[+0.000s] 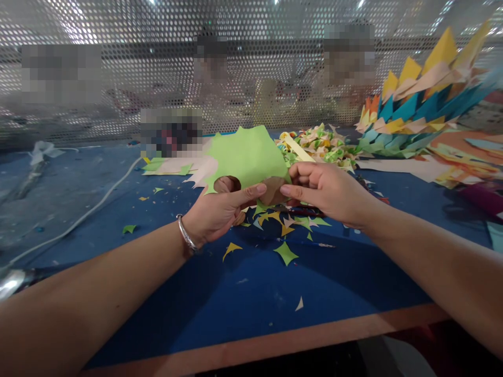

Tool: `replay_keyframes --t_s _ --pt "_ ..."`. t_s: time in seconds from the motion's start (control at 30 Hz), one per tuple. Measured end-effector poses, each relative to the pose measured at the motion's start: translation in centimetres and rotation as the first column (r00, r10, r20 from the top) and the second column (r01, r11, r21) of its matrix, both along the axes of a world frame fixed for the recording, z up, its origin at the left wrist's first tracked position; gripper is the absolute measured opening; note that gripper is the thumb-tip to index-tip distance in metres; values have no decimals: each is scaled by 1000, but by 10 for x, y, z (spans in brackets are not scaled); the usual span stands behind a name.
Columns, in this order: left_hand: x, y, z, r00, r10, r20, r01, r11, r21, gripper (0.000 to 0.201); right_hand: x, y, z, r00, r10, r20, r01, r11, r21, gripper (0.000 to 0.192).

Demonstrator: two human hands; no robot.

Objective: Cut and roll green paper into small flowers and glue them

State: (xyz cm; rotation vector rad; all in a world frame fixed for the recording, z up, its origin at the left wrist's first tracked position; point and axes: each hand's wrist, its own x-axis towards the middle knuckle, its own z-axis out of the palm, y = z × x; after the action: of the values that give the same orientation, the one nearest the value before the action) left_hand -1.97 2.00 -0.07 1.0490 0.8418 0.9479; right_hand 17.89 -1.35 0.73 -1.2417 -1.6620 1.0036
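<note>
A sheet of light green paper (249,154) with a scalloped, cut-out edge is held up above the blue table. My left hand (216,209) grips its lower edge, the thumb lying on a small brown rounded piece (274,189) that looks like cardboard. Through a round hole in the paper, fingers of my left hand show. At the brown piece's right edge, my right hand (326,188) is closed in a pinch, its thumb touching that piece. Green and yellow paper scraps (286,253) lie below my hands. Part of a dark red object (308,211) shows beneath my right hand.
A heap of folded paper pieces (326,146) lies behind my right hand. Layered paper points (416,104) rise at the right. A white cord (98,204) crosses the left side. A thin blue stick (302,242) lies nearby. Behind a perforated screen (259,57) are blurred people.
</note>
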Motion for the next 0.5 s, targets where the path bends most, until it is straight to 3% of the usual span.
replay_keyframes --t_s 0.2,0.3,0.4,0.5 --pt "0 0 0 998 -43 45 42 999 19 27 0 0 -1 1000 6 -7 -5 1000 17 29" --pt "-1 0 -2 986 -142 83 144 989 -19 16 1 0 -2 1000 10 20 -11 999 41 27" --pt "0 1 -4 975 -213 61 217 974 -66 24 1 0 -2 999 21 49 -24 997 68 25" --pt "1 2 -6 976 -216 27 217 974 -61 25 1 1 -2 998 25 56 -30 997 74 26"
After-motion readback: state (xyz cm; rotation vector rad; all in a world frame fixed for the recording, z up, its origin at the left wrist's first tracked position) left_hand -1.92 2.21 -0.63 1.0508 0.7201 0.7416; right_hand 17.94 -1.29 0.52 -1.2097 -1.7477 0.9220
